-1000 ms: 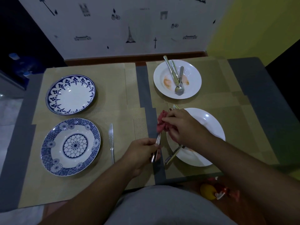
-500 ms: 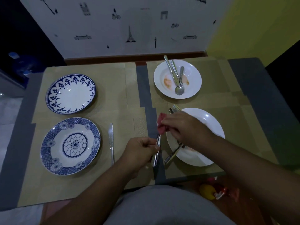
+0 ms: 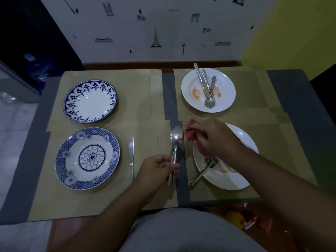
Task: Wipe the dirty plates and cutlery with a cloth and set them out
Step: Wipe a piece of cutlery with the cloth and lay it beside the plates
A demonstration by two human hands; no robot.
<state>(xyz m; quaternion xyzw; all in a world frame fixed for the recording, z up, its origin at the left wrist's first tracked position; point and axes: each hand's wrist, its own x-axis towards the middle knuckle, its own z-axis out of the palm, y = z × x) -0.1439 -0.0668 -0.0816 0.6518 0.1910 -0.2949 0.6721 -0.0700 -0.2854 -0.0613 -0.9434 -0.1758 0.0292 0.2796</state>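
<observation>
My left hand (image 3: 157,167) pinches the handle of a metal spoon (image 3: 176,140), bowl pointing away, over the table's grey middle strip. Just to its right, my right hand (image 3: 216,139) grips a crumpled red cloth (image 3: 190,132), which sits beside the spoon's bowl. Under that hand lies a white plate (image 3: 241,140) with orange smears and more cutlery (image 3: 201,173) sticking out over its near rim. A second smeared white plate (image 3: 225,84) at the back right holds a spoon and two other pieces. A knife (image 3: 131,157) lies beside the near blue-patterned plate (image 3: 87,158).
Another blue-and-white plate (image 3: 90,100) sits at the back left. Tan placemats (image 3: 145,99) cover the table, which ends at a wall behind. A yellow and red object (image 3: 240,218) lies on the floor below the near right edge.
The cloth has slid off the spoon's bowl, which now shows bare. My left hand has shifted the spoon slightly left, away from the right hand and cloth.
</observation>
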